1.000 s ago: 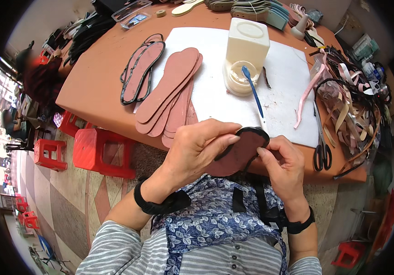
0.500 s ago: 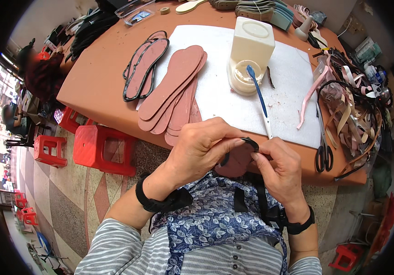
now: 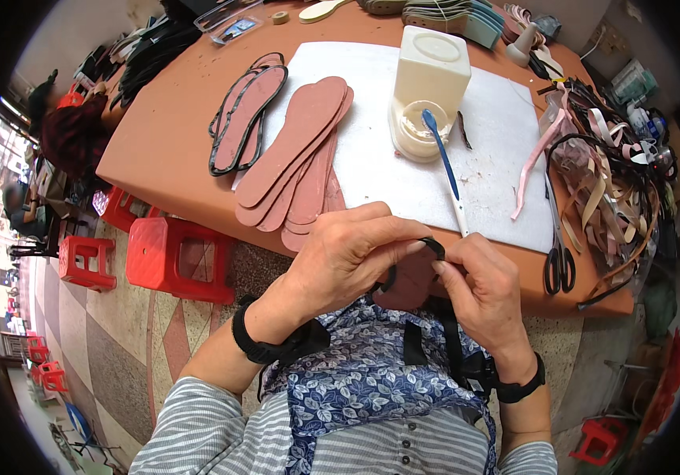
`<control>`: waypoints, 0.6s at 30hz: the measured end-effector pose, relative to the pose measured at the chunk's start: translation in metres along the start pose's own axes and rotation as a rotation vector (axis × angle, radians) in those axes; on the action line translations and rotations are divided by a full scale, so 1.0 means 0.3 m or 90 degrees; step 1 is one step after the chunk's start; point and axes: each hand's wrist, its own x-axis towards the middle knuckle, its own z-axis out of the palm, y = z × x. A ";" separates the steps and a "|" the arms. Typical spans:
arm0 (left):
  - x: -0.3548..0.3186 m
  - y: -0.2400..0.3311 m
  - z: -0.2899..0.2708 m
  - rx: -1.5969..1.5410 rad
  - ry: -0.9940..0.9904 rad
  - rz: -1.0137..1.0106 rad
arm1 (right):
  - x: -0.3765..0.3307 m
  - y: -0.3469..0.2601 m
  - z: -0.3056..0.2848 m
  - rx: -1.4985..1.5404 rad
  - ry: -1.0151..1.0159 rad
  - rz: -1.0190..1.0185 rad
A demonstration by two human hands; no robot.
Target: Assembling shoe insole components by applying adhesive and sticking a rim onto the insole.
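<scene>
Between both hands, just off the table's near edge, is a reddish-brown shoe insole (image 3: 405,286) with a black strip (image 3: 433,247) along its rim. My left hand (image 3: 348,249) pinches the strip against the insole's edge with thumb and forefinger. On the other side, my right hand (image 3: 478,281) is closed on the same edge, thumb and fingertips pressed together. The fingers partly hide the insole. Ahead on the table lie a fanned stack of plain insoles (image 3: 296,138) and, left of it, several black-edged insoles (image 3: 251,107).
A cream glue container (image 3: 432,71) holds a blue-and-white brush (image 3: 447,162) on a white foam sheet (image 3: 498,170). Scissors (image 3: 559,265) lie near the table's right edge beside a heap of strips (image 3: 609,174). A red stool (image 3: 174,257) stands at left; another person (image 3: 75,138) sits beyond.
Both hands keep their grip on the insole's edge, with only slight finger movement. The view has shifted a little.
</scene>
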 end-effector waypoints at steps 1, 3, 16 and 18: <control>0.000 0.002 -0.001 0.000 -0.001 0.000 | 0.001 -0.001 -0.001 -0.004 -0.005 0.001; 0.004 0.009 -0.004 0.000 -0.021 -0.020 | 0.004 0.005 -0.003 -0.005 -0.005 -0.005; 0.010 0.004 0.002 0.021 -0.034 -0.011 | 0.002 0.017 0.013 -0.022 -0.010 -0.004; 0.007 0.008 0.008 -0.022 -0.017 -0.034 | 0.006 0.014 0.015 -0.018 -0.005 -0.010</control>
